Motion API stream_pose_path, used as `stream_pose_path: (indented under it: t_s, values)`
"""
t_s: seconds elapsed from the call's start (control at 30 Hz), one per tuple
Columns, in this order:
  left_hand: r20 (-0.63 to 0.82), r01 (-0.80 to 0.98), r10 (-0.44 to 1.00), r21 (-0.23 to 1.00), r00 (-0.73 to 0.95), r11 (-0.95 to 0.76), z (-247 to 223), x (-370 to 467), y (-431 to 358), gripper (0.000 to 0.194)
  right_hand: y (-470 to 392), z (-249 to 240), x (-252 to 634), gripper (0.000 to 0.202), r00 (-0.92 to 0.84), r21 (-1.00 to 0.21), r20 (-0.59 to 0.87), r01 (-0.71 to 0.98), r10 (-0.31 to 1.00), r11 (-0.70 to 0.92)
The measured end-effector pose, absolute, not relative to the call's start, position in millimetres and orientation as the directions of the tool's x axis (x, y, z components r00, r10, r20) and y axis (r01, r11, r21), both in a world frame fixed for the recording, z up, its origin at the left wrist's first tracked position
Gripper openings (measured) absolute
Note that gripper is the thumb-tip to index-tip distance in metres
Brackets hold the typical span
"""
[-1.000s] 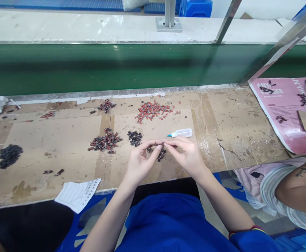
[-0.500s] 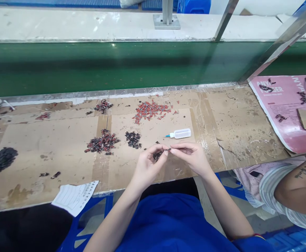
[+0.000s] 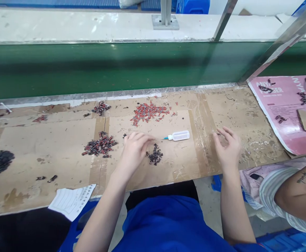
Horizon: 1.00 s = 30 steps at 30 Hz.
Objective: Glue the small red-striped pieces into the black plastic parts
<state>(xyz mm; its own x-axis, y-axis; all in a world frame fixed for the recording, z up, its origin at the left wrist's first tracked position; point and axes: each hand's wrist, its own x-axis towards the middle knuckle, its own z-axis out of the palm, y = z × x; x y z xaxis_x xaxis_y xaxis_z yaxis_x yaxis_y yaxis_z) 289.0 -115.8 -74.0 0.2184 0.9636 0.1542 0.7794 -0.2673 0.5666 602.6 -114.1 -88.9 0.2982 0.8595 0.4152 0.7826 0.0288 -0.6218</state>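
My left hand [image 3: 136, 148] hovers over the cardboard, palm down, its bent fingers pointing right. It covers most of a pile of small black parts [image 3: 124, 135]; no held part shows in it. Off to the right, my right hand [image 3: 228, 148] is raised above the cardboard with thumb and fingers apart and nothing visible between them. Between the hands lie a clear squeeze bottle [image 3: 180, 135] with a blue needle tip and a small heap of dark parts [image 3: 155, 154]. Beyond them spreads a pile of small red-and-black pieces [image 3: 147, 112].
Left of my hands is a pile of red-and-black assemblies [image 3: 99, 144], with a black heap [image 3: 1, 162] farther left. A paper sheet [image 3: 72, 201] overhangs the front edge. A green belt [image 3: 103, 68] runs behind. Another person's arm [image 3: 297, 185] is at right, near a pink sheet [image 3: 289, 129].
My hands were together, pinching a small dark part above the dark heap. They have separated: the left moved left over the black pile, the right moved right and opened.
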Motion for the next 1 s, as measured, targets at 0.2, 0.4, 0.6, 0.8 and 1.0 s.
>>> stream_pose_path:
  t_s: [0.2,0.4,0.6,0.8,1.0]
  values:
    - [0.063,0.714,0.843,0.499,0.535,-0.491,-93.1,288.8,-105.3,0.028,-94.1,-97.9,567.9,0.046,-0.347,-0.446,0.301,0.772,0.888,0.453]
    - [-0.024,0.770,0.834,0.400,0.552,-0.498,-89.1,290.1,-107.3,0.032,-82.3,-102.9,554.1,0.030,-0.395,-0.530,0.187,0.730,0.899,0.431]
    - [-0.036,0.818,0.862,0.335,0.506,-0.467,-88.6,290.4,-104.5,0.027,-98.7,-94.8,543.4,0.036,-0.016,-0.942,0.098,0.322,0.995,0.098]
    - [0.035,0.907,0.956,0.308,0.292,-0.288,-96.2,303.4,-103.4,0.017,-99.0,-101.0,522.4,0.030,0.152,-0.922,-0.219,-0.355,0.964,-0.154]
    - [0.141,0.913,0.975,0.351,0.169,-0.209,-98.8,284.9,-111.7,0.029,-94.4,-97.4,500.2,0.031,0.089,-0.849,-0.366,-0.441,0.926,-0.292]
